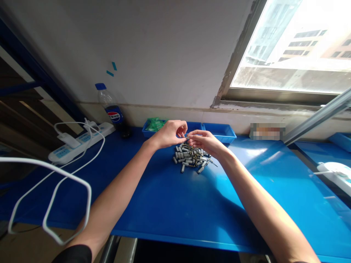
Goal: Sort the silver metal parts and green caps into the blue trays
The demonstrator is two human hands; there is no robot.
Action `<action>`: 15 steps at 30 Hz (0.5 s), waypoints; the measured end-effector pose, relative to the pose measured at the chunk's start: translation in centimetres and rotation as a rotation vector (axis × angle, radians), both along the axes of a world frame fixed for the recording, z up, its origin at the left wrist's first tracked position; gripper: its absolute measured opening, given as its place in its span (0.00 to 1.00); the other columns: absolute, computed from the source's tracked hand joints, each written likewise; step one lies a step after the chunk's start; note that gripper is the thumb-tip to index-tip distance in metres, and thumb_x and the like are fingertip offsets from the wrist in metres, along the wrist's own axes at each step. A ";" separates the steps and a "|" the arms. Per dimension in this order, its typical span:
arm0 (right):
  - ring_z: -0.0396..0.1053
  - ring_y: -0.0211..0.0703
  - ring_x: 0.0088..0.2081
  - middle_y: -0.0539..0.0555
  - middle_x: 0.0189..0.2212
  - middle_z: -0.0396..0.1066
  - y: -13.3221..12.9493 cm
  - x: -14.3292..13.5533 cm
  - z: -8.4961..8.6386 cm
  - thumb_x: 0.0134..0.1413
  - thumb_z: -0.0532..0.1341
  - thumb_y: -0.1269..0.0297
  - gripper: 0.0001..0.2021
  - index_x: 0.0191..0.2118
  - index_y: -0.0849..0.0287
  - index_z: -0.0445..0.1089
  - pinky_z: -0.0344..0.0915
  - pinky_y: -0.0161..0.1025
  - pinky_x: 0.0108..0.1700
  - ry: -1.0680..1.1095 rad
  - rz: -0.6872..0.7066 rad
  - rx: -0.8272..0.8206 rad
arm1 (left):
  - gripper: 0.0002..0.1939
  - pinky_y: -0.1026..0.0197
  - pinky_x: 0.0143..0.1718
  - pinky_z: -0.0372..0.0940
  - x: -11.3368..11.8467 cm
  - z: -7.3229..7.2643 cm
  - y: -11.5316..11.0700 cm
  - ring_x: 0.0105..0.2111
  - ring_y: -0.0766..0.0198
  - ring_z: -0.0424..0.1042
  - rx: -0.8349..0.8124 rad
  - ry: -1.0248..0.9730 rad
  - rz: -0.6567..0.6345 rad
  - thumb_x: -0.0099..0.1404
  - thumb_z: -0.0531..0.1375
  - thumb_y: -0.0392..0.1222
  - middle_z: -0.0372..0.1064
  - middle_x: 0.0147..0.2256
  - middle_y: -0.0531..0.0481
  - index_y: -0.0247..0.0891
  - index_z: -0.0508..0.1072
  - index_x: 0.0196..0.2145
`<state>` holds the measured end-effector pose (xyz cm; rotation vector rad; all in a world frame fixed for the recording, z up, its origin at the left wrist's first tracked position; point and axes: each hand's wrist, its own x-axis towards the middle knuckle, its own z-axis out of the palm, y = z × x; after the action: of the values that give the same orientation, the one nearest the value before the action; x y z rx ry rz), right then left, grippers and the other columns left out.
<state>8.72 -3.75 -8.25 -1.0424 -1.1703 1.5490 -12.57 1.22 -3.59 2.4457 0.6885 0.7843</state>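
My left hand (173, 132) and my right hand (206, 141) meet above the table, fingertips pinched together around something small. What lies between the fingers is too small to make out. Just below and behind them, a loose pile of small silvery cylinders with dark ends (187, 159) is spread on the blue table (164, 204). Thin brass-coloured and dark pin-like parts are mixed among the cylinders. My right hand hides part of the pile.
Behind my hands stand blue trays (221, 138), the left one holding green packets (155, 124). A cola bottle (113, 114) and a white power strip (64, 150) with looping white cables (89, 197) are at left. Another white power strip (338, 175) is at far right.
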 end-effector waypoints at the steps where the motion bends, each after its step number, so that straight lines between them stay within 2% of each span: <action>1: 0.76 0.34 0.31 0.54 0.30 0.79 0.0 0.0 0.0 0.49 0.77 0.57 0.16 0.41 0.61 0.79 0.73 0.28 0.38 -0.005 -0.001 0.003 | 0.06 0.66 0.32 0.65 0.1 0.0 0.0 0.30 0.67 0.71 0.012 0.003 0.006 0.57 0.65 0.35 0.72 0.30 0.52 0.36 0.70 0.32; 5: 0.73 0.33 0.29 0.53 0.30 0.79 0.1 0.0 -0.1 0.48 0.76 0.59 0.14 0.39 0.60 0.80 0.71 0.28 0.33 -0.075 -0.094 0.035 | 0.07 0.65 0.31 0.64 -0.1 0.0 0.1 0.31 0.65 0.72 -0.034 0.098 0.025 0.57 0.66 0.38 0.73 0.31 0.51 0.37 0.71 0.33; 8: 0.74 0.35 0.29 0.54 0.31 0.79 0.4 0.1 -0.3 0.49 0.75 0.61 0.12 0.39 0.60 0.80 0.70 0.29 0.31 -0.151 -0.264 0.055 | 0.12 0.65 0.29 0.61 -0.6 -0.3 0.2 0.29 0.64 0.72 -0.176 0.316 -0.001 0.57 0.67 0.40 0.73 0.30 0.53 0.39 0.72 0.38; 11: 0.77 0.38 0.33 0.56 0.37 0.81 0.7 0.2 -0.4 0.53 0.71 0.64 0.13 0.44 0.58 0.79 0.72 0.31 0.33 -0.147 -0.404 0.041 | 0.14 0.65 0.28 0.60 -0.9 -0.6 0.2 0.29 0.63 0.72 -0.270 0.557 -0.026 0.54 0.69 0.41 0.74 0.29 0.54 0.41 0.72 0.37; 15: 0.79 0.40 0.38 0.57 0.43 0.81 0.7 0.3 -0.3 0.55 0.68 0.66 0.13 0.47 0.57 0.78 0.75 0.32 0.36 -0.118 -0.435 0.039 | 0.22 0.64 0.28 0.59 -0.5 -1.0 -0.2 0.32 0.60 0.72 -0.266 0.757 -0.010 0.46 0.74 0.46 0.75 0.32 0.53 0.42 0.71 0.36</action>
<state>9.06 -3.01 -8.52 -1.2782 -0.9666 1.1322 -13.10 1.05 -4.56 2.4523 0.9621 -0.2703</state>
